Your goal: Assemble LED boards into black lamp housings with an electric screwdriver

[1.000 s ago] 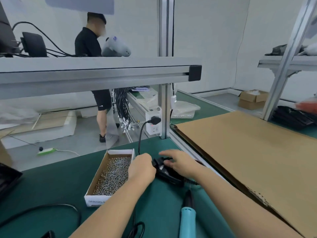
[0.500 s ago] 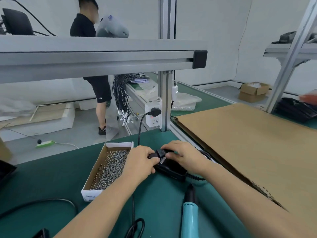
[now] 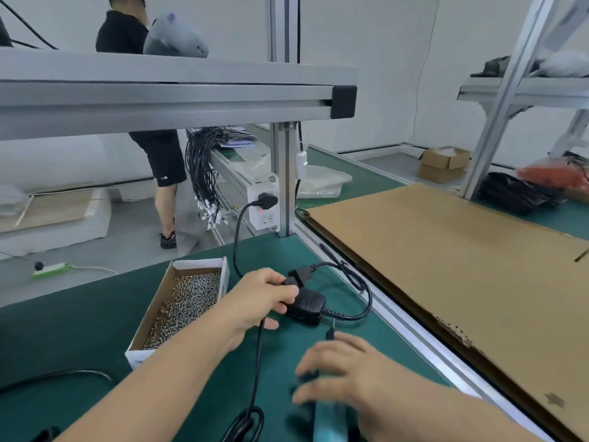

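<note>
Left hand (image 3: 261,301): fingers curled onto the matte black power adapter (image 3: 306,306) on the green mat (image 3: 95,330); a thin cable is trapped under the palm. Right hand (image 3: 344,374): blurred, fingers spread and bent over the teal electric screwdriver (image 3: 330,422), lying near the mat's front edge; grip cannot be told. A cardboard box (image 3: 220,266) of small metallic screws (image 3: 188,301) is seen just left.
</note>
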The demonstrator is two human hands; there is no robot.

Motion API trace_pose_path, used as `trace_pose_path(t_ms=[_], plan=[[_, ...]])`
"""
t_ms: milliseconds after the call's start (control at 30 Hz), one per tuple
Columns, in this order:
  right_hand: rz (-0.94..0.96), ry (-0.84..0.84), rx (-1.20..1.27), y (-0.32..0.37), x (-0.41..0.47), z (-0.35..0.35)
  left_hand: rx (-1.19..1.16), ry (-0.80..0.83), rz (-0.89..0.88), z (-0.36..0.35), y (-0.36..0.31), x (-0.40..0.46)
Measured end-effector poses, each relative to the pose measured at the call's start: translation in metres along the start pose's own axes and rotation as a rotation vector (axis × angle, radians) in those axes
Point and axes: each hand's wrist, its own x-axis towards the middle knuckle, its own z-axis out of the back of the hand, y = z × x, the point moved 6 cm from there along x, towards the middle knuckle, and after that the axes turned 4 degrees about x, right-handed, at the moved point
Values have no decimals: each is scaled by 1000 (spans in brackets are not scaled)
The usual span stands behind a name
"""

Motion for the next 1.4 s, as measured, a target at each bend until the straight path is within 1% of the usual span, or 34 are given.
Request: trace_pose_path(t_ms=[33, 67, 133, 167, 267, 333, 467, 567, 633, 700, 767, 867, 900, 933, 967, 1000, 1033, 1067, 1100, 1133, 1167, 1200, 1233, 1267, 1333, 1367, 1400], plan=[[45, -6, -149, 7, 2, -8, -4, 14, 25, -3, 2, 2], [49, 19, -274, 10, 5, -11, -34, 19, 52, -5, 4, 4], [8, 45, -346, 10, 7, -5, -123, 7, 82, -8, 8, 8], [22, 56, -328, 10, 7, -5, -129, -7, 77, -8, 8, 9], [95, 131, -168, 13, 6, -3, -36, -30, 37, -5, 7, 4], [80, 152, -153, 15, 3, 3, 54, -43, 12, 2, 3, -8], [-3, 126, -121, 21, -7, 21, 197, -131, -73, 37, -7, -52], [-139, 17, -61, 22, -19, 43, 259, -200, -156, 67, -13, -108], [-256, -89, 79, 17, -27, 59, 302, -267, -241, 87, -10, -152], [-388, -169, 353, 14, -31, 67, 331, -326, -302, 101, 0, -200], [-480, -176, 610, 14, -31, 64, 380, -403, -336, 110, 21, -248], [-529, -111, 932, 28, -26, 45, 616, -506, -356, 94, 60, -300], [-529, -104, 1017, 35, -24, 40, 693, -536, -429, 86, 69, -314], [-527, -119, 1084, 41, -20, 36, 761, -532, -490, 72, 76, -321], [-514, -156, 1154, 46, -17, 34, 772, -443, -487, 61, 77, -325], [-490, -205, 1234, 52, -14, 33, 839, -447, -452, 46, 76, -330], [-452, -251, 1318, 56, -12, 34, 978, -441, -448, 37, 79, -329], [-410, -282, 1400, 63, -11, 35, 1080, -368, -441, 29, 90, -328], [-365, -303, 1484, 68, -11, 36, 1037, -309, -382, 26, 99, -328], [-326, -320, 1561, 74, -13, 38, 979, -358, -375, 26, 104, -334], [-282, -338, 1634, 77, -15, 41, 984, -354, -381, 23, 108, -339], [-248, -365, 1693, 80, -20, 45, 1026, -388, -406, 21, 114, -342], [-207, -394, 1739, 80, -25, 50, 1039, -336, -391, 17, 117, -338], [-166, -428, 1766, 81, -30, 58, 1049, -326, -319, 22, 115, -329], [-84, -510, 1777, 79, -39, 79, 1233, -407, -331, 32, 97, -332], [-56, -560, 1763, 76, -41, 91, 1273, -481, -400, 36, 86, -337], [-47, -618, 1743, 73, -42, 103, 1252, -458, -438, 33, 88, -336]])
